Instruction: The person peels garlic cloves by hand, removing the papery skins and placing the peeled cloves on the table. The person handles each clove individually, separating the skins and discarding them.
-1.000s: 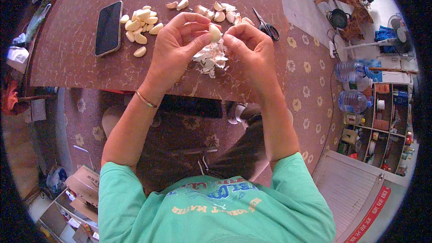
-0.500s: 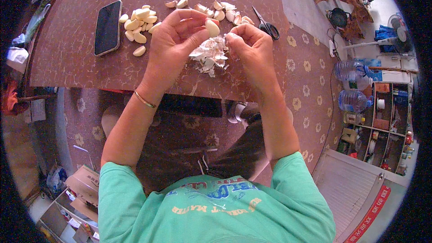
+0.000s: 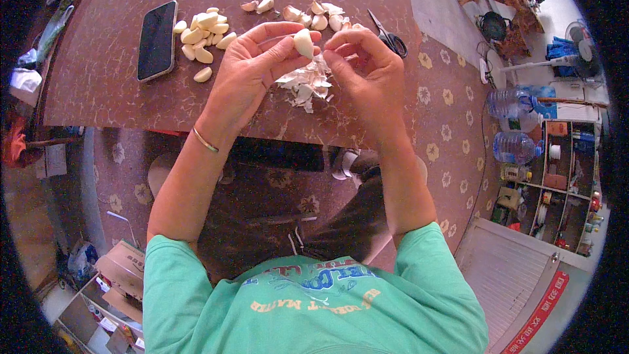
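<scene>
A pale peeled garlic clove (image 3: 303,44) is pinched between the thumb and fingers of my left hand (image 3: 252,65). Beside it on the right, my right hand (image 3: 368,69) is closed, thumb and forefinger drawn together near the clove; whatever they pinch is too small to make out. Under and between both hands lies a heap of papery garlic skins (image 3: 306,85). Unpeeled garlic cloves (image 3: 319,22) are scattered just beyond my fingers. To the left of my left hand sits a pile of peeled cloves (image 3: 204,29), with a single clove (image 3: 203,75) lying nearer to me.
A black phone (image 3: 157,40) lies at the left on the reddish-brown marbled table (image 3: 105,92). Scissors (image 3: 390,36) with black handles rest near the table's right edge. Large water bottles (image 3: 514,147) and a shelf unit (image 3: 557,190) stand off to the right. Cardboard boxes (image 3: 121,275) are at lower left.
My left hand has tilted and shifted the clove slightly up and left. My right hand has turned, its fingertips lifting a little from the skin heap.
</scene>
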Demonstrator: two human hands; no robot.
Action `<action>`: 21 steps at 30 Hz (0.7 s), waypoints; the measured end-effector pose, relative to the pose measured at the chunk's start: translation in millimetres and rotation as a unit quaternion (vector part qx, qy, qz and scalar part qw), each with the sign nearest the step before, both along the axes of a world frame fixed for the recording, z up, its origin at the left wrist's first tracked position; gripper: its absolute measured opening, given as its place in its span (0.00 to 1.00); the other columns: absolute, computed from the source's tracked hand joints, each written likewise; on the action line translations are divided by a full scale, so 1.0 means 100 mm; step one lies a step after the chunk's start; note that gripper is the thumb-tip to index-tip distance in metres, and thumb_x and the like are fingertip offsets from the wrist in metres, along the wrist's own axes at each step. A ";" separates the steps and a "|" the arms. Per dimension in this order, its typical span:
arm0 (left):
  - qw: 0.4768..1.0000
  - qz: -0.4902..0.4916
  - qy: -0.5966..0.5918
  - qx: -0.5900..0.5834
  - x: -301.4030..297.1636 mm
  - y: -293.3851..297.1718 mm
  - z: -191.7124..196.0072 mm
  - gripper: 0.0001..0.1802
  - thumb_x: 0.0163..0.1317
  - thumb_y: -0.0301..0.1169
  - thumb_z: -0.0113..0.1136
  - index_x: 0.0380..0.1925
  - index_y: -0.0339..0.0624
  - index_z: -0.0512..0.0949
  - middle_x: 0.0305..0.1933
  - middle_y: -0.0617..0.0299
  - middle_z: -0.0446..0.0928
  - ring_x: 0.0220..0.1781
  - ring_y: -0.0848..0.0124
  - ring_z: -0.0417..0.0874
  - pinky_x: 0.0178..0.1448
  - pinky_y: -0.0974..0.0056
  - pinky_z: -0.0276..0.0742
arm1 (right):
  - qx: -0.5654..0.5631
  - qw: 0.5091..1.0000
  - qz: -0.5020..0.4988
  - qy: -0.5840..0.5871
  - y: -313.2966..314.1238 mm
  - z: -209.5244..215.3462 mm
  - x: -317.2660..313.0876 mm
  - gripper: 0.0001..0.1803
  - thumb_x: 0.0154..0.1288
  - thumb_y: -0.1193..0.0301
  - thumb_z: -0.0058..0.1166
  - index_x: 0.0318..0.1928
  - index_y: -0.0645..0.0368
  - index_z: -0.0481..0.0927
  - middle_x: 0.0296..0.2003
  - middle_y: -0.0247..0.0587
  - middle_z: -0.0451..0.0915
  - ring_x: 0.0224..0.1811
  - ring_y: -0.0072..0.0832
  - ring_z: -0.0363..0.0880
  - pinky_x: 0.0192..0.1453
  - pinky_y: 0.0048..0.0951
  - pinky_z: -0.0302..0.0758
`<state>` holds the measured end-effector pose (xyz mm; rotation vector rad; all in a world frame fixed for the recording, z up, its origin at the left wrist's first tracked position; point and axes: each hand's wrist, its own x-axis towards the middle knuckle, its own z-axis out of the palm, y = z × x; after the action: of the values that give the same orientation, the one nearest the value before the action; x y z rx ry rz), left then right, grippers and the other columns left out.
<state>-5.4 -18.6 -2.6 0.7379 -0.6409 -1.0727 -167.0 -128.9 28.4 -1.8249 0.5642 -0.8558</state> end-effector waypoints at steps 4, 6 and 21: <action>1.000 0.000 -0.005 0.012 -0.01 0.02 -0.04 0.17 0.75 0.30 0.61 0.59 0.33 0.80 0.57 0.51 0.85 0.58 0.64 0.87 0.63 0.60 0.87 | -0.053 0.998 0.009 0.028 0.08 0.07 0.05 0.10 0.66 0.68 0.72 0.44 0.55 0.87 0.37 0.35 0.86 0.35 0.23 0.84 0.38 0.27 0.80; 1.000 -0.012 -0.004 0.006 -0.01 0.01 -0.05 0.17 0.75 0.30 0.62 0.59 0.34 0.81 0.56 0.53 0.85 0.56 0.66 0.88 0.63 0.61 0.87 | -0.064 0.998 0.008 0.026 0.07 0.05 0.05 0.10 0.66 0.67 0.72 0.45 0.55 0.87 0.37 0.36 0.86 0.34 0.24 0.83 0.38 0.27 0.80; 0.999 -0.008 0.001 0.048 -0.07 0.02 0.00 0.18 0.72 0.31 0.66 0.59 0.36 0.80 0.56 0.57 0.85 0.57 0.70 0.86 0.64 0.63 0.85 | -0.113 0.993 0.009 0.015 0.05 -0.02 0.05 0.08 0.65 0.73 0.71 0.43 0.56 0.87 0.37 0.36 0.84 0.34 0.23 0.84 0.36 0.25 0.81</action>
<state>-12.0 -16.7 -2.6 0.8154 -0.5985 -1.1238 -162.0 -123.7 26.4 -2.0472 0.4851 -0.9117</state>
